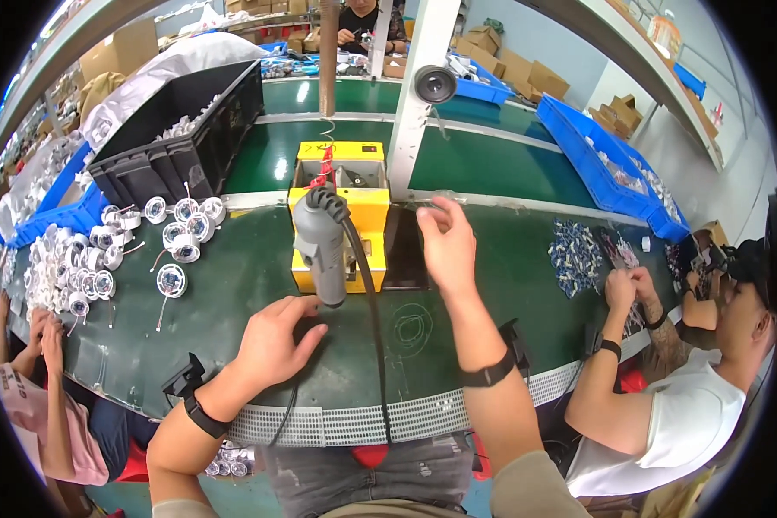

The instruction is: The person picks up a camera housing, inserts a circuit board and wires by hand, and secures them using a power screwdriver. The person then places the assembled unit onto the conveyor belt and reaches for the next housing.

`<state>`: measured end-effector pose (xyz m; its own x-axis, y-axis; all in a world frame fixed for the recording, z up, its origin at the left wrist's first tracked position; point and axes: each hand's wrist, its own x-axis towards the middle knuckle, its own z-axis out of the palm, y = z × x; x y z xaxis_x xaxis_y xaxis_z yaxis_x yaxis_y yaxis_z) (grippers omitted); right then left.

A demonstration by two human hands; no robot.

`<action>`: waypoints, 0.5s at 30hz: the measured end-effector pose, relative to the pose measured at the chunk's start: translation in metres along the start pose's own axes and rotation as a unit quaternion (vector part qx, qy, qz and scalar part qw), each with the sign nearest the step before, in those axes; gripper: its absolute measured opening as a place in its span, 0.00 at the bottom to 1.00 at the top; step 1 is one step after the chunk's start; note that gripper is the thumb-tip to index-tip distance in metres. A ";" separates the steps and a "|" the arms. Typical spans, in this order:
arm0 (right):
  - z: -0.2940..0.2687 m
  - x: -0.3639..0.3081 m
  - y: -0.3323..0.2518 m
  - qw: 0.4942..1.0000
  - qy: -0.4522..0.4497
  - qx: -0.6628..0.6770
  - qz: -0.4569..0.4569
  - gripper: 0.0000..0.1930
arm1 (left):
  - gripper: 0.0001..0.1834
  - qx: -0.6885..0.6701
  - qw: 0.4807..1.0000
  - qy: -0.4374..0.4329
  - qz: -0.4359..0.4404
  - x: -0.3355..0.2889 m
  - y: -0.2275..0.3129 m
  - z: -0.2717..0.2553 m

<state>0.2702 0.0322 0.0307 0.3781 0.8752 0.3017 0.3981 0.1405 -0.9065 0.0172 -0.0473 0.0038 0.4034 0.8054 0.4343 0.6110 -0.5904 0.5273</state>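
Note:
My left hand [278, 342] is over the green bench with its thumb spread away from its fingers, holding nothing I can see. Its fingertips are near the lower end of a grey electric screwdriver [321, 246], which hangs upright on a coiled wire with a black cable. Behind the screwdriver stands a yellow box-shaped machine [369, 216], partly covered by it. My right hand [451, 246] is raised at the right edge of a dark flat plate [404, 250] beside the machine. Its fingers are loosely bent, with thumb and forefinger apart and no object visible between them.
White round lamp-like parts with wires [171, 281] are heaped at the left. Behind them stand a black crate [203, 138] and a blue bin [69, 211]. Small blue parts [576, 259] lie at the right near another blue bin [596, 164]. Co-workers sit on both sides.

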 end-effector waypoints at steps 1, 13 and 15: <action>-0.007 0.009 0.011 0.997 -0.011 -0.074 0.034 0.22 | 0.13 -0.018 1.000 -0.005 -0.001 0.002 0.003 0.002; 0.005 0.053 0.094 0.987 -0.109 -0.020 0.121 0.28 | 0.07 -0.032 0.999 -0.025 0.016 0.003 0.001 0.004; 0.006 0.052 0.093 0.986 -0.102 0.002 0.132 0.27 | 0.07 -0.019 0.999 -0.032 0.016 0.004 0.002 0.003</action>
<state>0.3221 0.0938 -0.0401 0.2912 0.9566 -0.0097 0.3058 -0.1027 -0.9465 0.0224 -0.0449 0.0041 0.4653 0.7870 0.4051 0.5717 -0.6166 0.5413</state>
